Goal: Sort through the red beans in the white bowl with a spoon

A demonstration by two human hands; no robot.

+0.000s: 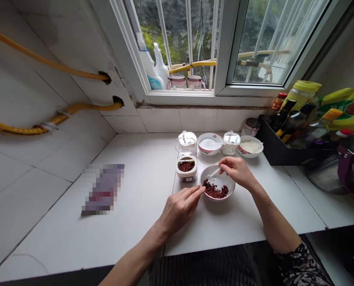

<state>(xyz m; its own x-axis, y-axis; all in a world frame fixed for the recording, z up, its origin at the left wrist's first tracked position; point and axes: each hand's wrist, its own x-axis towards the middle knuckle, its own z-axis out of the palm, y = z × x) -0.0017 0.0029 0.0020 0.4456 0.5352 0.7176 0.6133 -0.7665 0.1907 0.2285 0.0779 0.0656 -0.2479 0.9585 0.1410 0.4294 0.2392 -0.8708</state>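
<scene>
My right hand point(235, 170) pinches the handle of a small white spoon point(215, 173), its tip tilted down inside a white bowl point(231, 183). Dark red, peppercorn-like bits point(217, 190) lie in the bottom of this bowl. At the bowl's left rim, the fingers of my left hand point(181, 204) are closed on the edge; the thumb is partly hidden. Just behind that hand stands a square jar point(187, 177) with a pale rim, filled with the same dark red bits. Its clear lid point(182, 146) seems to be flipped up behind it.
Along the back stand a bowl of white grains point(209, 148), a lidded clear jar point(231, 143) and a bowl of pale powder point(250, 147). A black box of bottles point(279, 149) and a pot point(328, 171) are at right. A blurred purple packet point(103, 190) lies left.
</scene>
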